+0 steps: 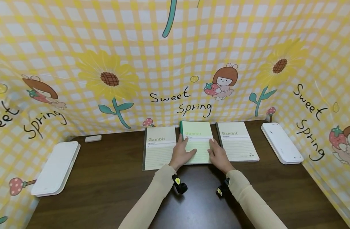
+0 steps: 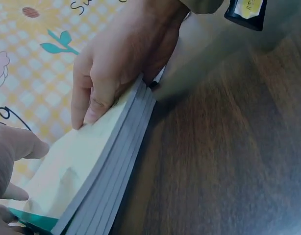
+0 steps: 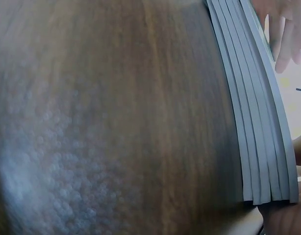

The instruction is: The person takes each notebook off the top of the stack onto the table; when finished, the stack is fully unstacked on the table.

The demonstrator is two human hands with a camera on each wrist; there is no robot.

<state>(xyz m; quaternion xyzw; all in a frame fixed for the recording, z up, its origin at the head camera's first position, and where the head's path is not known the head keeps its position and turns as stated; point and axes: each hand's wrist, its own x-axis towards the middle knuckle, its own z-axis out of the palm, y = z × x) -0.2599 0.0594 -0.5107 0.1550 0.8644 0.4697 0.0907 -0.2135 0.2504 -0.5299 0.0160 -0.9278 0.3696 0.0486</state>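
Observation:
A stack of several green notebooks (image 1: 200,143) marked "Gambit" lies at the middle of the back of the table, between my two hands. My left hand (image 1: 181,152) holds its left side, the thumb stretched over the pale green cover. On the other side, my right hand (image 1: 219,156) grips the right edge, with thumb and fingertips on the cover in the left wrist view. The stacked page edges (image 3: 258,112) face the right wrist view. Beside the left hand is a grey-spined notebook (image 1: 157,159); another notebook (image 1: 239,143) lies close to the right hand.
A white flat case (image 1: 56,167) stands at the table's left edge, and a similar white case (image 1: 281,143) at the right. A small white block (image 1: 93,138) sits at the back left. Patterned yellow checked cloth (image 1: 175,79) hangs behind and at both sides of the wooden table (image 1: 106,190).

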